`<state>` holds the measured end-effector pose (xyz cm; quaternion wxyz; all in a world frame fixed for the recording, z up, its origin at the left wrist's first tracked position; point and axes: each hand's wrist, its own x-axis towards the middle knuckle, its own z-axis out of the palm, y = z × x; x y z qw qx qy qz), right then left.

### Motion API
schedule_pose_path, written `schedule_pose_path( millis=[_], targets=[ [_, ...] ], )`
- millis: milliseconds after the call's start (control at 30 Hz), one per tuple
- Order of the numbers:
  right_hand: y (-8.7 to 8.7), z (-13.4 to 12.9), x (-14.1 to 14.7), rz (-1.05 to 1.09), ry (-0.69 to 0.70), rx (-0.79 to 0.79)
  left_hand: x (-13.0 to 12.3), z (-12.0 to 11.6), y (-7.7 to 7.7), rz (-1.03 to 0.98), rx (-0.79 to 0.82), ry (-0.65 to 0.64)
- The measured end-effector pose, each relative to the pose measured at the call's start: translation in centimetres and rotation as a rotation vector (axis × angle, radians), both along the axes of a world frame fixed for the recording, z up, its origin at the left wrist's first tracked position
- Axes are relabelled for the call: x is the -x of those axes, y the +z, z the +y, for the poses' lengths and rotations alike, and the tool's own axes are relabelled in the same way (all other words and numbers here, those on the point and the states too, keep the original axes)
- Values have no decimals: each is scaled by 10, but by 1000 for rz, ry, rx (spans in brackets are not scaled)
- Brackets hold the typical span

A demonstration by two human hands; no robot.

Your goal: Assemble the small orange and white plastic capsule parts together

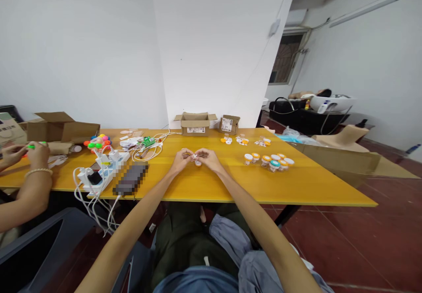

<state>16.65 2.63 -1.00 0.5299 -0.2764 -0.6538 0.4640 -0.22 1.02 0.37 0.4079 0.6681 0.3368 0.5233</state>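
"In the head view, what are the hands doing?"

"The left hand (180, 161) and the right hand (210, 159) are meeting, fingertips pinching a small pale piece (194, 157) between them."

"Which is lying nearer?"

"Neither, clearly; the piece is sitting at about three o'clock from the left hand and nine from the right. Its long axis (it's tiny, and fingers are covering some of it) I'm not able to tell."

"And below it?"

"A small round piece (198, 163) is lying around five o'clock from the pinch, just beside the right fingertips and nearer that hand."

"The capped containers (274, 164)?"

"They're standing on the tabletop (231, 187), well apart, toward three o'clock from the right hand."
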Motion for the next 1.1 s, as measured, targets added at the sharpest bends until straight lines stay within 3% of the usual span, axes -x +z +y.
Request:
schedule_pose_path(
  millis=[1100],
  targets=[
    [10, -5, -7, 35, -79, 0, -1, 0, 3, -38, -19, 15]
  ],
)
